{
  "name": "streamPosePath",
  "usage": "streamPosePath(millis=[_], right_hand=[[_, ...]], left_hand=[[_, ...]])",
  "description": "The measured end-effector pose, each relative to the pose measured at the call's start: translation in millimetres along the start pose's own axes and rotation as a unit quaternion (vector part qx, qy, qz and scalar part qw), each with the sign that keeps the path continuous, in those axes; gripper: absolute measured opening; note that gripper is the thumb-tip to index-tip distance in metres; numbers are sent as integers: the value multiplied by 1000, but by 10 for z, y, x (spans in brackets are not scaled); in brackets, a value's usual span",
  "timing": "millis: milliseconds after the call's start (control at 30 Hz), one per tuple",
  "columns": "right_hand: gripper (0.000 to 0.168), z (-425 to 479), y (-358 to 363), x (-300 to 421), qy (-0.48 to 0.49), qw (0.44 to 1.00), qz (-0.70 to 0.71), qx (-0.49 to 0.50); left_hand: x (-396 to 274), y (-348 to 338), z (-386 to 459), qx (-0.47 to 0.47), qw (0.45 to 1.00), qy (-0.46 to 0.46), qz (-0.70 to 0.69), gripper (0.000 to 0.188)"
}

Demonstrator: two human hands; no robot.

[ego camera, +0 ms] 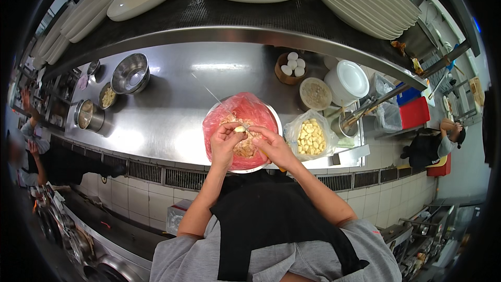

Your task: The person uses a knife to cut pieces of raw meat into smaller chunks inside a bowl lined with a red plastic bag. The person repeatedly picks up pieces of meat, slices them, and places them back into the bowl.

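Observation:
My left hand (226,143) pinches a pale peeled garlic clove (239,129) between thumb and fingers. My right hand (274,147) is beside it, its fingertips close to the clove; it grips a small tool with a yellow handle (282,169), mostly hidden by the palm. Both hands are above a round metal bowl (278,119) lined with a pink plastic bag (247,100), in which lie garlic pieces and skins (244,149). Right of the bowl, a clear plastic bag (291,135) holds many peeled cloves (311,137).
Behind the bags stand a wooden container of eggs (287,77), a round tub (315,94) and stacked white lids (352,78). Metal bowls (131,74) and pots are at left. A plate-laden shelf (235,33) overhangs the steel counter (168,105). Other people are at both sides.

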State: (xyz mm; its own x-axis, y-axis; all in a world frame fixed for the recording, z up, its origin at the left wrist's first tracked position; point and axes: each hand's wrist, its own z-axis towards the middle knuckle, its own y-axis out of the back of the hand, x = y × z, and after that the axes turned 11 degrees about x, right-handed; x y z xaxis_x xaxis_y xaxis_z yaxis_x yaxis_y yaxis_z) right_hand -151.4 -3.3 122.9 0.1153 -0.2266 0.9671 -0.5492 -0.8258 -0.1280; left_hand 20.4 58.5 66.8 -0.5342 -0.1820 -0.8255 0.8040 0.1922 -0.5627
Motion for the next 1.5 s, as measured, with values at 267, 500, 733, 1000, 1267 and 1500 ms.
streamPosePath(millis=[267, 500, 733, 1000, 1267, 1500], right_hand=[[45, -15, 56, 73, -6, 1000, -24, -5], [47, -13, 114, 51, -14, 1000, -14, -8], [51, -113, 158, 184, 3, 999, -44, 27], [57, -132, 104, 105, -8, 994, -88, 62], [52, -137, 122, 36, 8, 996, -68, 57], [54, -158, 119, 37, 13, 996, -76, 41]], left_hand=[[-36, 4, 29, 22, 1000, 17, 6, 26], [-62, 88, 22, 93, 995, 22, -8, 29], [-37, 129, 11, 80, 996, 16, -35, 24], [-44, 76, -7, 76, 996, 11, -54, 20], [11, 74, -10, 90, 989, 21, -111, 21], [15, 35, -6, 80, 992, 17, -101, 22]])
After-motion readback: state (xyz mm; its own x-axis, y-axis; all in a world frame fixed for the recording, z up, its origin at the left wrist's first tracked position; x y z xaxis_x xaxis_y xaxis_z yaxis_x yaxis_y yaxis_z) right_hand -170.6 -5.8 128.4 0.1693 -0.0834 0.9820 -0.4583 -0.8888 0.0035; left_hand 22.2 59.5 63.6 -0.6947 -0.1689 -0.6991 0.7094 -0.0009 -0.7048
